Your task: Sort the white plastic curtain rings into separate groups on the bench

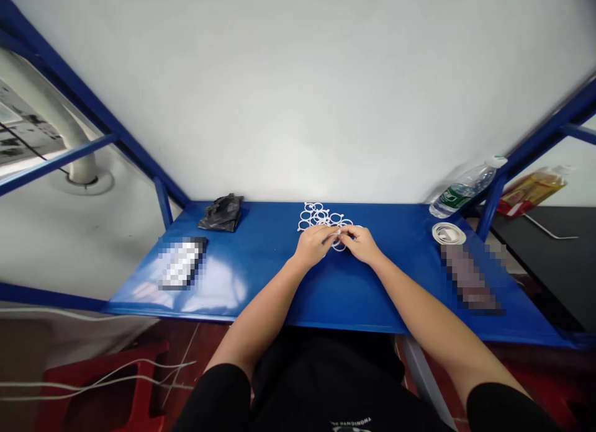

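A cluster of white plastic rings with small knobs (305,216) lies on the blue tabletop (265,252), towards the back and in front of me. My left hand (313,244) reaches in from the left, its fingers closed on one white ring (339,246). From the other side my right hand (361,243) pinches at the same ring, and the fingertips of both hands almost meet. Part of the ring and some of the cluster are hidden behind my fingers.
A crumpled black plastic bag (222,212) sits at the back left, above a blurred-out flat item (184,264). At right are a tilted water bottle (465,189), a white coil (449,234) and another blurred item (470,277). Blue metal bars (161,199) frame the table.
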`<act>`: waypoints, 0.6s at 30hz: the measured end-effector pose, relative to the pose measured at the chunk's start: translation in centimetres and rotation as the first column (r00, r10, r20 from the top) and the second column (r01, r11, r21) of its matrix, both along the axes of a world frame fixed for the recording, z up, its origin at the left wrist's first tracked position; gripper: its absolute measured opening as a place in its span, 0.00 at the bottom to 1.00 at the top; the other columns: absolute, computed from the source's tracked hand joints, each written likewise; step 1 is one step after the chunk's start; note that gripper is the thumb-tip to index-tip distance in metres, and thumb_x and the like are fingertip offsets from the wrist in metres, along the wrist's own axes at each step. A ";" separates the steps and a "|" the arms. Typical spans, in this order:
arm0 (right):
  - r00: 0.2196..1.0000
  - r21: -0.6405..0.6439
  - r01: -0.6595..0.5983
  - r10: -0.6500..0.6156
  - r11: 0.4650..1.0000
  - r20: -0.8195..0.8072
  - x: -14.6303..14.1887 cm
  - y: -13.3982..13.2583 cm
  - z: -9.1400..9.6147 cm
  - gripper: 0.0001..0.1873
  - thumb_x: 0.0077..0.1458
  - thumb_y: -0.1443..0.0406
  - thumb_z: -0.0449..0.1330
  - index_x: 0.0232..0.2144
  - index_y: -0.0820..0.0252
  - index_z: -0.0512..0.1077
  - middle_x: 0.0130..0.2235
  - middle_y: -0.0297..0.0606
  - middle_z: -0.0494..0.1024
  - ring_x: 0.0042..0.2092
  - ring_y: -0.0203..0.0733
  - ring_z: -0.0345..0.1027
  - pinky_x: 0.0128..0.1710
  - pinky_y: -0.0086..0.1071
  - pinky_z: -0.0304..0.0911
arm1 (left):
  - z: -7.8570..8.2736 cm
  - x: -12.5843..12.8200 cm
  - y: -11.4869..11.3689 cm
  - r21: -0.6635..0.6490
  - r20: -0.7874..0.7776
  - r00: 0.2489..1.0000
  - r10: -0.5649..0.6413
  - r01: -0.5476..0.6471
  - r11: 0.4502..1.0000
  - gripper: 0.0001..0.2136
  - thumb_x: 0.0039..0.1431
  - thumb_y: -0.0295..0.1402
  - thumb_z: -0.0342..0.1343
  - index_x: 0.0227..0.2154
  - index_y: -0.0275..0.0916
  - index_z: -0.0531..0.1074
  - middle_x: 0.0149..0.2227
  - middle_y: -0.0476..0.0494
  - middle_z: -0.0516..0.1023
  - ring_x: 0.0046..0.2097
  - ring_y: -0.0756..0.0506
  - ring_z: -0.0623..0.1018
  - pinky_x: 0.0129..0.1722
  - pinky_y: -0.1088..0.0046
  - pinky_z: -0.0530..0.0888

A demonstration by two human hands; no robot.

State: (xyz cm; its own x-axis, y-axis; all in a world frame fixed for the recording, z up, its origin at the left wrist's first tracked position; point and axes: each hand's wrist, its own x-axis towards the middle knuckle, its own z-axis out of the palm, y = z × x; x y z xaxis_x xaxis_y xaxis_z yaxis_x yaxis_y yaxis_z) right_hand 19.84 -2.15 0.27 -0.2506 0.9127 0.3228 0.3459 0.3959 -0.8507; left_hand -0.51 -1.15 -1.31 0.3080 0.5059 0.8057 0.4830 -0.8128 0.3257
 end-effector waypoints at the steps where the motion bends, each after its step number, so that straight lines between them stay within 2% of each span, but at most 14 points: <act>1: 1.000 0.022 0.002 -0.002 1.000 -0.001 0.0 -0.1 0.0 0.12 0.60 0.57 0.62 0.38 0.55 0.82 0.29 0.34 0.81 0.29 0.41 0.73 0.33 0.35 0.69 | 0.0 0.0 0.0 -0.010 -0.018 1.000 0.007 -0.007 1.000 0.09 0.74 0.35 0.57 0.48 0.41 0.83 0.39 0.41 0.87 0.40 0.46 0.86 0.43 0.69 0.83; 4: 1.000 0.087 0.003 -0.003 0.996 0.008 -0.1 -0.2 0.1 0.14 0.60 0.59 0.61 0.42 0.56 0.83 0.27 0.32 0.80 0.29 0.40 0.73 0.33 0.34 0.69 | -0.1 -0.1 -0.1 -0.026 -0.066 0.998 0.019 -0.021 0.999 0.10 0.75 0.36 0.56 0.47 0.42 0.83 0.38 0.43 0.87 0.38 0.47 0.85 0.41 0.69 0.82; 9: 0.997 0.143 0.012 -0.022 0.990 0.069 0.1 -0.2 0.0 0.14 0.57 0.65 0.60 0.40 0.55 0.85 0.29 0.33 0.83 0.30 0.39 0.76 0.34 0.32 0.70 | 0.1 -0.1 -0.3 -0.045 -0.096 0.995 -0.009 0.004 0.999 0.10 0.75 0.35 0.56 0.47 0.41 0.83 0.38 0.43 0.86 0.39 0.47 0.84 0.42 0.69 0.81; 18: 0.996 0.192 0.020 -0.036 0.981 0.082 0.0 -0.5 0.3 0.13 0.56 0.66 0.61 0.39 0.55 0.84 0.30 0.33 0.85 0.30 0.39 0.77 0.35 0.31 0.71 | 0.2 -0.1 -0.1 -0.072 -0.026 0.996 -0.086 0.083 0.994 0.09 0.73 0.35 0.58 0.38 0.41 0.80 0.38 0.43 0.85 0.39 0.47 0.84 0.41 0.70 0.81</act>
